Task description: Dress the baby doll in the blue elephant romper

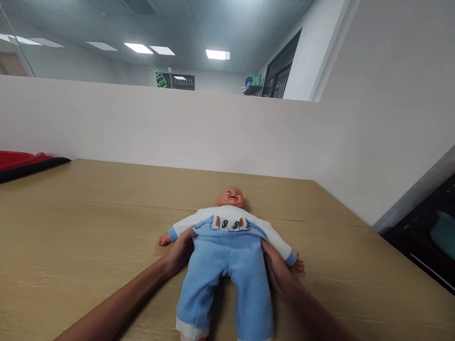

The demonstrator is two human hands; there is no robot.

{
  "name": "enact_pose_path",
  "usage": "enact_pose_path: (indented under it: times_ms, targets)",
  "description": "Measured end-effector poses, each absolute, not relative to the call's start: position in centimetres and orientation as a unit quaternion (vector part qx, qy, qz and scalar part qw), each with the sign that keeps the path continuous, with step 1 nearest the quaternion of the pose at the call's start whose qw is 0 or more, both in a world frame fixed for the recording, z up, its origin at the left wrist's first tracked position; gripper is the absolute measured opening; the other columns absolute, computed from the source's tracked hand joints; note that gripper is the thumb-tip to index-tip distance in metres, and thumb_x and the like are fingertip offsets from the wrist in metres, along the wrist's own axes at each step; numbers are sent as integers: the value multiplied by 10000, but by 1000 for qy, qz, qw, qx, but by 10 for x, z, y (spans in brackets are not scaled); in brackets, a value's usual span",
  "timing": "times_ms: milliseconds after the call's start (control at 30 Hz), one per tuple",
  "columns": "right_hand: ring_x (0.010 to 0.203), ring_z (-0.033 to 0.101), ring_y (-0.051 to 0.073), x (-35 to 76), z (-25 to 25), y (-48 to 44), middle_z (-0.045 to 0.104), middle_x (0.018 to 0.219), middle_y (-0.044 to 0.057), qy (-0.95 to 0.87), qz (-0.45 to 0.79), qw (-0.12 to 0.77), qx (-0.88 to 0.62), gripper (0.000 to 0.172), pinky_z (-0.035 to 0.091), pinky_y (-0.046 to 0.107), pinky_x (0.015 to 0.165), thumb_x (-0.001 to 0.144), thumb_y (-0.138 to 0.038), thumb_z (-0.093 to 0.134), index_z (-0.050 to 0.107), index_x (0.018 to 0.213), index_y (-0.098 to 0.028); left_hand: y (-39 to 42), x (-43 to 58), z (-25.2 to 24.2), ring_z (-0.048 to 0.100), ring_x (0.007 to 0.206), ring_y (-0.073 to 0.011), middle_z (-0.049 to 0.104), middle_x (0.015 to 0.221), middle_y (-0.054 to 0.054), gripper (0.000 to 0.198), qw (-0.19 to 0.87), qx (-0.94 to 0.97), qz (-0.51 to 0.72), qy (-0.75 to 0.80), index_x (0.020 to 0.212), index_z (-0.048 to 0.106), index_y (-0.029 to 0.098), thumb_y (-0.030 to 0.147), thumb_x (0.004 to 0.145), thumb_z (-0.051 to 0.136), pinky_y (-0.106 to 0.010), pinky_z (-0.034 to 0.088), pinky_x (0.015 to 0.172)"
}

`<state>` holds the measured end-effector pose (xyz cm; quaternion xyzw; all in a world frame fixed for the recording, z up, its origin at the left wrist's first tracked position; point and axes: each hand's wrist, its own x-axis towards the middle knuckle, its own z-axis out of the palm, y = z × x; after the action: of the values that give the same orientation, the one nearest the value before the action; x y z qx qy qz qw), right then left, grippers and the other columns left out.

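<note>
A baby doll [231, 197] lies on its back on the wooden table [88, 227], head away from me. It wears a white top [227, 217] and fleecy blue trousers [227, 270]. My left hand [181, 253] grips the trousers' waistband at the doll's left-hand side in view, fingers curled into the fabric. My right hand [277, 270] holds the waistband on the other side, fingers tucked under the cloth. Both forearms reach in from the bottom edge.
A white partition wall [177, 128] runs along the table's far edge and right side. A red and black flat object [21, 163] lies at the far left. A dark shelf [426, 237] with a teal item sits at the right.
</note>
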<state>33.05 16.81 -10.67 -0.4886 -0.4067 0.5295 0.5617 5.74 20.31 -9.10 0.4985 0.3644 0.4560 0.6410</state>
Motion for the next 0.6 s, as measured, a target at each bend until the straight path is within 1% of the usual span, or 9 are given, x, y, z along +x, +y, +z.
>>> enact_pose_path:
  times_ms: [67, 133, 233, 300, 367, 433, 467, 533, 600]
  targets:
    - [1446, 543, 353, 329, -101, 168, 727, 1394, 46, -343, 577, 568, -476, 606, 412, 499, 1262, 670, -655, 783, 767, 1130, -261, 201, 55, -88, 693, 1211, -340, 808, 1169, -88, 528, 674, 476, 452, 339, 1353, 663, 201, 418, 887, 546, -508, 512, 1092]
    - [1365, 602, 351, 329, -96, 167, 778, 1280, 40, -307, 606, 568, -465, 480, 473, 484, 1194, 622, -573, 798, 763, 999, -277, 200, 51, -88, 656, 1284, -323, 788, 1237, -87, 517, 711, 464, 438, 297, 1378, 649, 218, 382, 894, 570, -484, 465, 1140]
    - [996, 721, 327, 336, -91, 163, 803, 892, 39, -292, 633, 551, -459, 263, 583, 460, 942, 609, -447, 728, 692, 794, -265, 199, 45, -93, 583, 1379, -301, 719, 1388, -72, 596, 736, 485, 407, 239, 1437, 608, 248, 255, 841, 613, -479, 391, 1201]
    - [719, 665, 255, 341, -89, 159, 696, 650, -4, -290, 642, 544, -455, 162, 578, 400, 746, 576, -363, 674, 604, 676, -256, 197, 42, -93, 538, 1418, -316, 667, 1470, -65, 758, 734, 511, 386, 225, 1480, 569, 268, 170, 736, 680, -500, 351, 1227]
    - [567, 554, 192, 344, -87, 155, 590, 539, -37, -290, 642, 549, -450, 124, 519, 345, 608, 565, -303, 642, 537, 608, -251, 194, 41, -91, 503, 1442, -339, 629, 1520, -68, 884, 710, 548, 374, 236, 1501, 548, 284, 131, 659, 767, -512, 318, 1250]
    - [525, 505, 171, 344, -83, 152, 566, 519, -44, -296, 646, 547, -443, 116, 481, 323, 559, 586, -272, 664, 554, 607, -245, 191, 40, -86, 493, 1448, -351, 617, 1534, -72, 923, 674, 585, 367, 264, 1500, 549, 298, 146, 642, 853, -518, 311, 1258]
    - [536, 523, 176, 344, -81, 151, 593, 540, -39, -301, 649, 544, -438, 110, 488, 323, 568, 604, -267, 698, 598, 643, -242, 190, 40, -84, 499, 1443, -355, 624, 1526, -73, 910, 658, 597, 366, 278, 1492, 556, 301, 173, 651, 877, -526, 319, 1253]
    - [647, 630, 219, 341, -78, 149, 703, 669, -9, -327, 653, 535, -425, 192, 544, 346, 663, 642, -301, 786, 708, 810, -251, 189, 41, -81, 524, 1420, -358, 664, 1477, -69, 806, 639, 607, 365, 301, 1454, 591, 306, 235, 703, 874, -541, 355, 1228]
    - [867, 722, 283, 338, -78, 149, 791, 879, 36, -372, 649, 521, -411, 361, 582, 402, 837, 687, -384, 835, 748, 1020, -274, 190, 42, -80, 563, 1377, -354, 724, 1385, -63, 637, 627, 605, 377, 315, 1374, 656, 296, 291, 762, 833, -534, 402, 1191]
